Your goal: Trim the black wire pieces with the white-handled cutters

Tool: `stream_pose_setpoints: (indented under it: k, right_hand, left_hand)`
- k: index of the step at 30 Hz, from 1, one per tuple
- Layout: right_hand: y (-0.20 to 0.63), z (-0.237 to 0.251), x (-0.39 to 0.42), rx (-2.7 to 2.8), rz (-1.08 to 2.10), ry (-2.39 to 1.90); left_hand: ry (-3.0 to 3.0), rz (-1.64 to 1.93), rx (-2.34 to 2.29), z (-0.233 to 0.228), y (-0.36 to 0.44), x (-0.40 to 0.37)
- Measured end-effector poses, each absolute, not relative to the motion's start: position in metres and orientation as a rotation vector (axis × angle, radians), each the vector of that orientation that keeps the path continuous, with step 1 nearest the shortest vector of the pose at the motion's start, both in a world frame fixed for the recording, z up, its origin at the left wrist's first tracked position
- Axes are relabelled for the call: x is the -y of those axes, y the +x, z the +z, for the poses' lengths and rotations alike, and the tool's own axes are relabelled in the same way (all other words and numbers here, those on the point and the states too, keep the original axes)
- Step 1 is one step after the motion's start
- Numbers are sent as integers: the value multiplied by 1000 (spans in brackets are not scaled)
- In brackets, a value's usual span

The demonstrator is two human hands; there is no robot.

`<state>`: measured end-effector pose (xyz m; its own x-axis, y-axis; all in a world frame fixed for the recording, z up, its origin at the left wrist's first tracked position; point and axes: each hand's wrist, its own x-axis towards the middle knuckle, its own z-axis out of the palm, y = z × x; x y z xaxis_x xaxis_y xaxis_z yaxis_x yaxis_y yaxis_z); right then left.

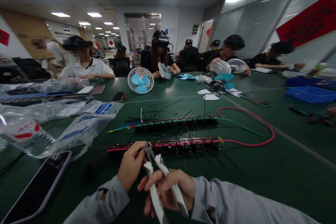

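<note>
the right hand has its grip closed around the white handles of a pair of cutters, whose small metal jaws point up and away toward the near wire strip. the left hand is pinched shut with its fingertips on the left part of that strip, just beside the cutter jaws; whether it pinches a wire or only steadies the strip i cannot tell. this near strip is a long dark bar with pink wire running along it, lying across the green bench right in front of the hands, and a red wire loops out from its right end. a second strip with green wire lies parallel just behind it, with a green wire trailing off to the right and thin black offcuts scattered around both. to the left lie clear plastic bags and, nearer the edge, a dark phone face up. further back on the bench stands a small blue fan with a white cage, another phone near it, and blue trays at the far right. other people sit along the far side, handling fans of their own
</note>
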<state>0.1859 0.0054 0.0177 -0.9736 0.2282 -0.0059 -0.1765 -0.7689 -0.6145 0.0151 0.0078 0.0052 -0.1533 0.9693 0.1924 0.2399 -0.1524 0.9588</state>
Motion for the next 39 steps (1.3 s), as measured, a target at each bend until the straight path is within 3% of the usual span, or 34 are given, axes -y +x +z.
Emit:
stream_pose_setpoints:
  k: [34, 39]
  right_hand:
    - [187, 15, -6, 792, 2893, -379]
    - [187, 9, -3, 675, 2791, -392]
  left_hand:
    - [1384, 1325, -1319, 2, 14, -10]
    - [1348, 1300, -1335, 0, 15, -10]
